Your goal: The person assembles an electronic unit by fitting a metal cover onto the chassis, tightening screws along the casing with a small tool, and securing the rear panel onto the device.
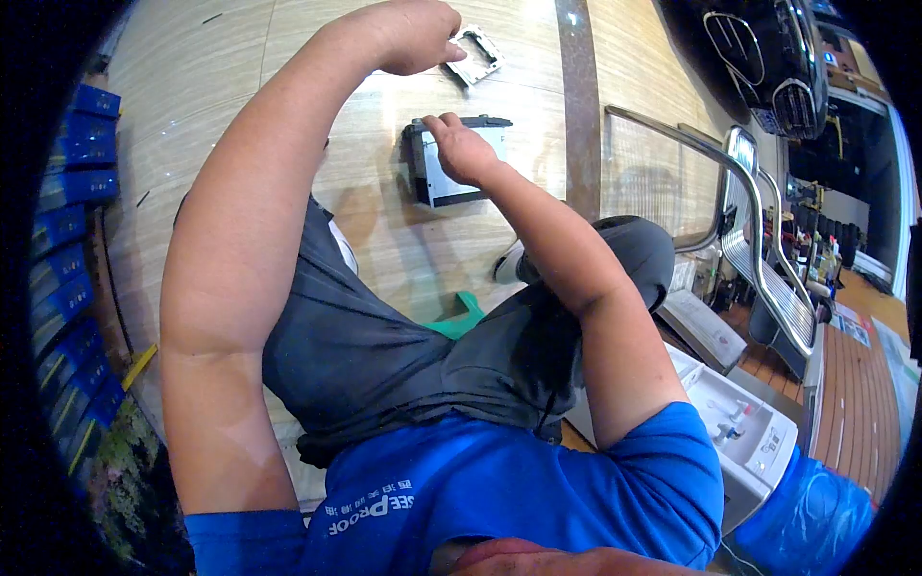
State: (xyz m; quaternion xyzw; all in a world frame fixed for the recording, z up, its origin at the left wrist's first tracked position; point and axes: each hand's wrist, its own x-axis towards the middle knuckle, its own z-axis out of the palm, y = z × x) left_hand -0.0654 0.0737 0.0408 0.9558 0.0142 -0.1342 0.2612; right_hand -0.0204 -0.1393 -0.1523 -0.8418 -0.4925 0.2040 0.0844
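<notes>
My left hand (423, 36) reaches far forward, its fingers closed at the near edge of a white rectangular frame (490, 69) with an open middle. Closer to me, a box-shaped electronic unit (451, 187) with a silver top and black edges stands on the tiled floor. My right hand (466, 154) lies over this unit, fingers bent at its far black edge; the thumb's grip is hard to make out. The frame and the unit are apart.
A green plastic piece (459, 315) shows between my legs. Blue boxes (82, 144) are stacked at left. On the right are a steel-framed bench (744, 211), a white water dispenser (735, 422), a blue bag (807, 514) and black car grilles (768, 58).
</notes>
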